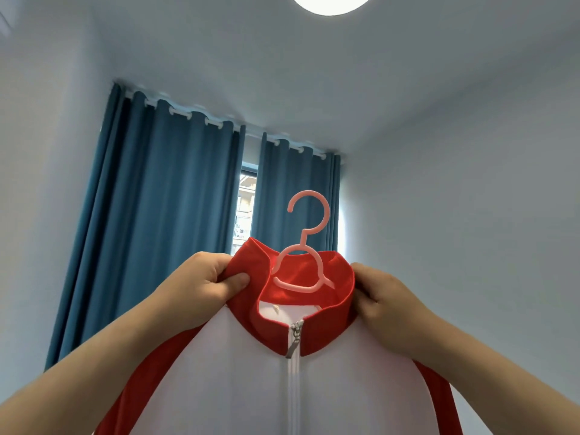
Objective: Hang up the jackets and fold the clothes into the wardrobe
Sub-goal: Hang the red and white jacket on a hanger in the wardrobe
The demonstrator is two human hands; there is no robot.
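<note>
**Gripping a red-collared jacket by both sides of its neck**

Pinching the cloth, the left hand (201, 277) presses its thumb (233, 282) onto the front of the red collar (314, 328), with the other fingers curled behind the fabric. The right hand (383, 296) clamps the collar's opposite edge, its fingers bent round the red band; how far they reach behind cannot be seen.

Between the two hands the white jacket (235, 372) hangs raised in front of the camera, its red sleeves falling away on either side. The zipper pull (294, 340) sits at the base of the collar. A pink hanger (317, 260) sits inside the neck opening, its hook standing free above the collar and touching nothing.

Behind the jacket, blue curtains (163, 199) hang from a white rail (188, 113), parted by a narrow gap where a window (246, 208) shows. A round ceiling lamp (329, 3) glows at the top edge of the view. Bare pale wall (470, 215) fills the right side, and the space above the hook is open up to the ceiling. The jacket's lower part runs out of view at the bottom.
</note>
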